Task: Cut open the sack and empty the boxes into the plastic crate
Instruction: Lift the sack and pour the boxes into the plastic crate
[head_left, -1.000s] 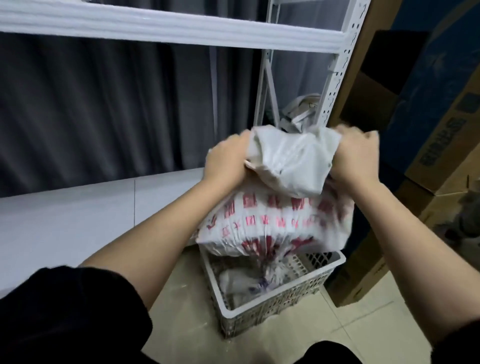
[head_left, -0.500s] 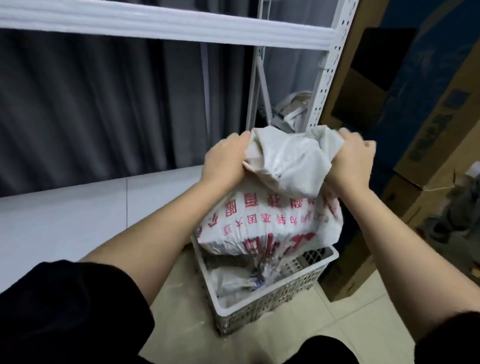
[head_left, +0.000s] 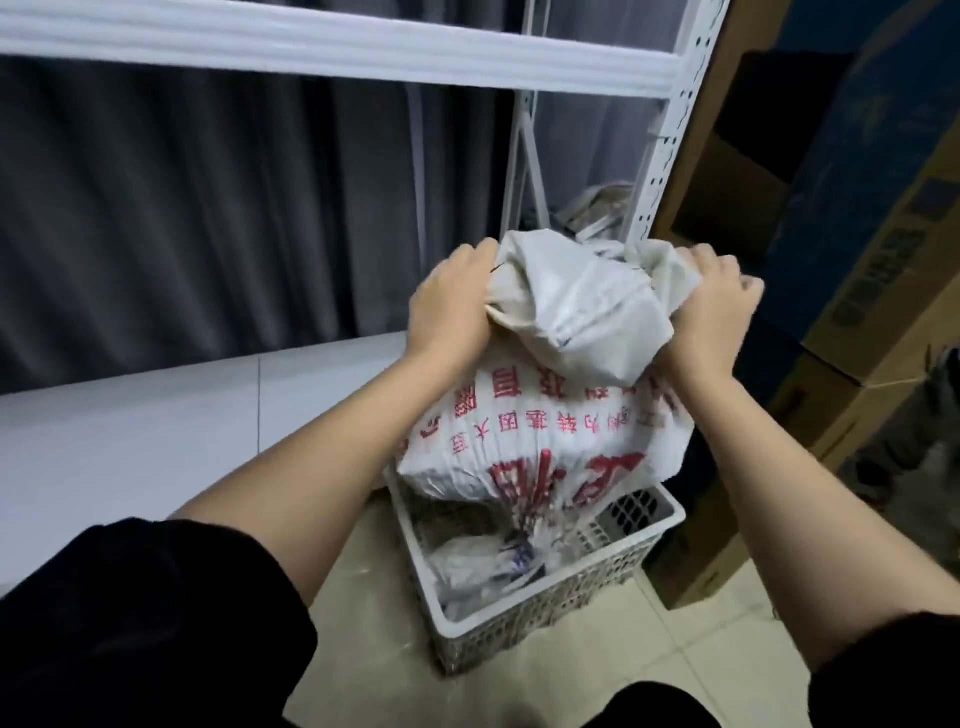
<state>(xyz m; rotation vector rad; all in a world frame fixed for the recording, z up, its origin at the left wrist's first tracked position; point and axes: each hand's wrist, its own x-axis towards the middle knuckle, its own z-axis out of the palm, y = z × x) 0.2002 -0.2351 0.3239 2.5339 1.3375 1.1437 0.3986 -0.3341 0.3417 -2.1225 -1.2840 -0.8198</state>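
Observation:
A white woven sack (head_left: 545, 436) with red print hangs upside down over a white perforated plastic crate (head_left: 540, 603) on the floor. My left hand (head_left: 449, 306) grips the sack's folded top at its left corner. My right hand (head_left: 711, 312) grips the right corner. The sack's lower, gathered end reaches down into the crate. Pale wrapped contents (head_left: 478, 566) lie in the crate's bottom; their shape is blurred. No single box can be made out.
A white metal shelf rack (head_left: 660, 150) stands behind the crate, its beam crossing the top. Dark curtains (head_left: 208, 208) hang behind a low white ledge (head_left: 130, 436). Stacked cardboard boxes (head_left: 857, 260) crowd the right side. Tiled floor (head_left: 374, 670) lies in front.
Both hands keep their grip on the sack's top. The sack has dropped a little lower toward the crate, and more red print shows on its side.

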